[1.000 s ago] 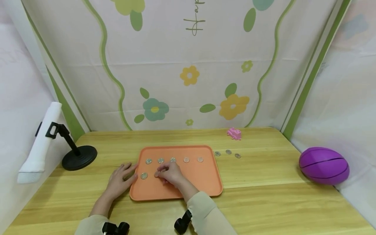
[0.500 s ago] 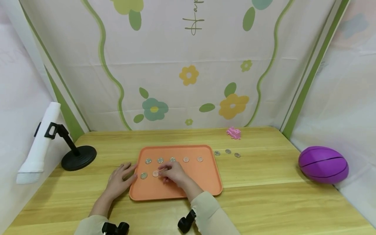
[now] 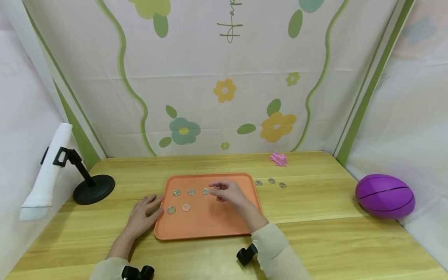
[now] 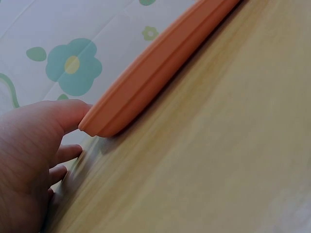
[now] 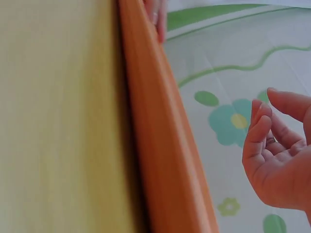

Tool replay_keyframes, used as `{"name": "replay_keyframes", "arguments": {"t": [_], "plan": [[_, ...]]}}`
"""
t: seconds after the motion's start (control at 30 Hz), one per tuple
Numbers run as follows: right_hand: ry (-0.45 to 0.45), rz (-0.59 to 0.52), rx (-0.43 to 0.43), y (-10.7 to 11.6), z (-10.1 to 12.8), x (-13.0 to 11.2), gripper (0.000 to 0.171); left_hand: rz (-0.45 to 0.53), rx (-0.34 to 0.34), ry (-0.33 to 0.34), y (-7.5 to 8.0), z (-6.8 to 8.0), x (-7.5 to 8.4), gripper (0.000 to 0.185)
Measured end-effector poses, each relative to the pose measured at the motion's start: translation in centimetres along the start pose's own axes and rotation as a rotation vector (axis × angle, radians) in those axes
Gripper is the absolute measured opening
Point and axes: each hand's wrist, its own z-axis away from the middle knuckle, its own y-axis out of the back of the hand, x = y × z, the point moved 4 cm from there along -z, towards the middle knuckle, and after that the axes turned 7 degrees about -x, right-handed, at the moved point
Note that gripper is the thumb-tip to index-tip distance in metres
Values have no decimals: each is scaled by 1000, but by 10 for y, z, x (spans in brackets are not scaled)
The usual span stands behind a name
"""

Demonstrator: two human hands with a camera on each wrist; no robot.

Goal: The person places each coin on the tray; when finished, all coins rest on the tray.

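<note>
An orange tray lies on the table with coins on it. Three silvery coins show in its back row; the right hand covers the row's right part. In front lie a silvery coin and a paler coin. My right hand hovers over the tray, its fingers loosely bent with nothing between them, as the right wrist view also shows. At the tray's left edge rests my left hand; in the left wrist view a digit of that hand touches the rim, the other fingers relaxed.
Three more coins lie on the wooden table just right of the tray. Behind them stands a pink toy. A purple ball sits far right. On the left, a black stand holds a white tube-like object.
The right hand let go of the paler coin in the front row, then moved right and back, over the back row's right part. The left hand stays at the tray's edge.
</note>
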Motion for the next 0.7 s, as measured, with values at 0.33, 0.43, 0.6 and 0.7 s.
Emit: {"name": "replay_keyframes", "arguments": {"t": [0.33, 0.43, 0.6, 0.7], "plan": [[44, -1, 88, 53, 17, -4, 29, 3, 9, -2, 0, 0, 0, 44], [24, -12, 110, 72, 23, -1, 31, 1, 11, -7, -1, 0, 1, 44], [-7, -16, 143, 103, 31, 10, 37, -1, 14, -9, -1, 0, 2, 44], [-25, -6, 164, 119, 31, 17, 39, -3, 15, -7, 0, 0, 1, 44]]}}
